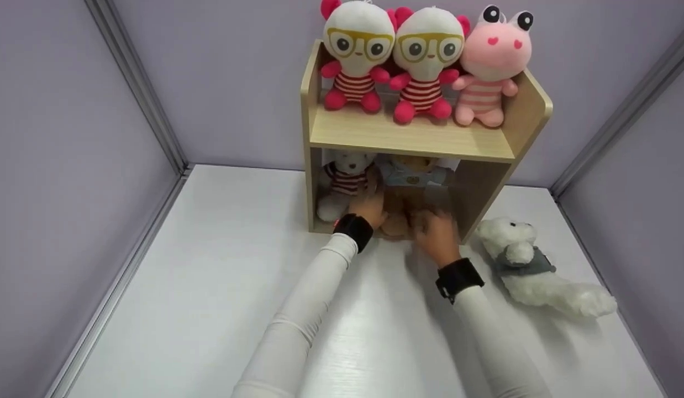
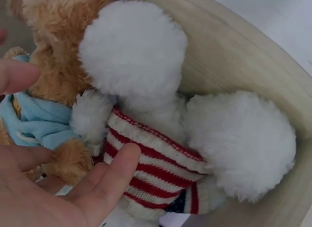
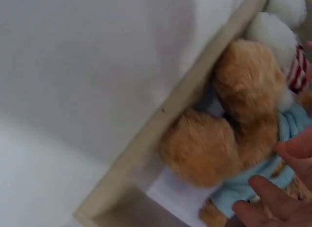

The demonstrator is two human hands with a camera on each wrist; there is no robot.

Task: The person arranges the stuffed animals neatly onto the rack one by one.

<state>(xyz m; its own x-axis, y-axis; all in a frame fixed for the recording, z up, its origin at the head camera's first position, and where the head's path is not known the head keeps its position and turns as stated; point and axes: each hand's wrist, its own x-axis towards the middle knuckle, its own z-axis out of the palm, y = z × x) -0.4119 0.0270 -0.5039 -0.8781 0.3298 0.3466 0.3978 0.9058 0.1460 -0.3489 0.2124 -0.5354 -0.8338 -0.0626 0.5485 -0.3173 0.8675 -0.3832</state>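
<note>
In the lower compartment of a wooden shelf sit two plush bears. The white bear in a red-and-white striped sweater is on the left. Beside it is the brown bear in a light blue top, its head partly hidden by the shelf board. My left hand is between the two bears, fingers spread and a fingertip over the striped sweater. In front of the brown bear, my right hand has its fingers apart, close to the blue top; whether they touch it I cannot tell.
Two red-and-white plush toys and a pink plush frog sit on the upper shelf. A white plush dog with a grey garment lies right of the shelf on the white table. Pale panels enclose the table.
</note>
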